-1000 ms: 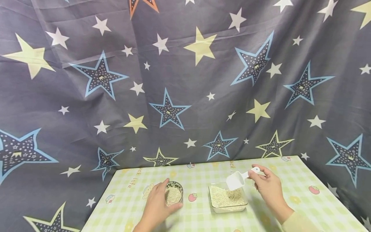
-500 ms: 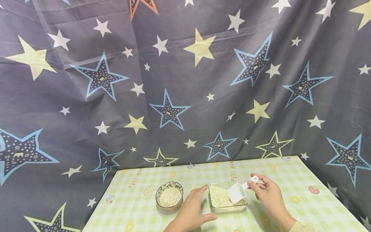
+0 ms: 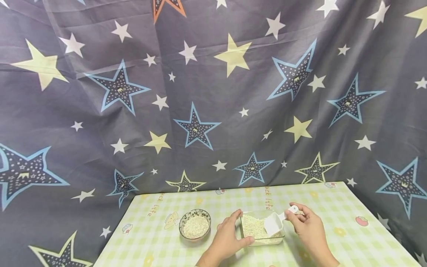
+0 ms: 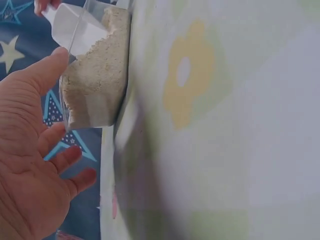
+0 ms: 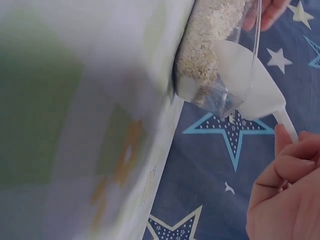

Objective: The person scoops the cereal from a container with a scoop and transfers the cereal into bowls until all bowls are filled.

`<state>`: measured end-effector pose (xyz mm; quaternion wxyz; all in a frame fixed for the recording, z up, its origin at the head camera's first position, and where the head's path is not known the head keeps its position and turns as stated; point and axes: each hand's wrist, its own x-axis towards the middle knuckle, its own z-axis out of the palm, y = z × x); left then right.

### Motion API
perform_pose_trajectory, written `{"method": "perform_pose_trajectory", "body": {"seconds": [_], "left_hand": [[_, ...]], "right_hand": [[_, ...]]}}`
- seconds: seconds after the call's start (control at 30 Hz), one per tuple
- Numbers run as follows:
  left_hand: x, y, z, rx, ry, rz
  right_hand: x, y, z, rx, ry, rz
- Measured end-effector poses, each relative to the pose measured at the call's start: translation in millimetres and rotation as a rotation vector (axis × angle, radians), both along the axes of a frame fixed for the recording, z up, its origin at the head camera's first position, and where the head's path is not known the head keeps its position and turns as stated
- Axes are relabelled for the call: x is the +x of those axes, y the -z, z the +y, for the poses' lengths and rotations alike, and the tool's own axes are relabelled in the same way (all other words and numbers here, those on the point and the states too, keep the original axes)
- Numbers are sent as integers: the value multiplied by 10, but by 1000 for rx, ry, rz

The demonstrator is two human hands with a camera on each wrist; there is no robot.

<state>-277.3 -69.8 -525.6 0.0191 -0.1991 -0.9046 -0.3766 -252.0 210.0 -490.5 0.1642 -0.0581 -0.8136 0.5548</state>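
A clear rectangular container (image 3: 257, 240) of pale oat-like flakes stands on the table. My left hand (image 3: 226, 237) holds its left side, thumb at the front wall and index finger by the back corner; in the left wrist view the other fingers hang apart from it. My right hand (image 3: 308, 224) pinches the handle of a white scoop (image 3: 273, 223) between thumb and fingers. The scoop's bowl tilts down into the flakes at the container's right end, its edge sunk in them in the right wrist view (image 5: 250, 82).
A dark-patterned glass bowl (image 3: 195, 225) with similar flakes stands to the left of my left hand. A green-and-white checked cloth (image 3: 160, 237) covers the table. Behind it hangs a dark star-patterned curtain (image 3: 213, 89).
My left hand has left the bowl and moved right to the container, closing on its left side. My right hand has lowered the scoop from above the container into the flakes.
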Motion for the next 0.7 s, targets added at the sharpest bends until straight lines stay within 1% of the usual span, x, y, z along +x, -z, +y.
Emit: {"method": "perform_pose_trajectory", "body": {"seconds": [0.2,0.27,0.37,0.5,0.6,0.7], "left_hand": [[-15,62,-8,70,13,-12],[-16,65,-9,107,9,-47],[-30,71,-1,145,1,-78],[-38,87,6,176,-18,-96],[-25,109,-3,186,-28,-103],[-20,135,-8,193,-24,-103]], "right_hand": [[21,10,-29,73,31,2],[25,20,-48,85,40,3],[32,42,-94,94,47,9],[41,57,-148,85,34,-1],[42,76,-151,62,35,-39],[35,108,-137,24,47,-86]]}}
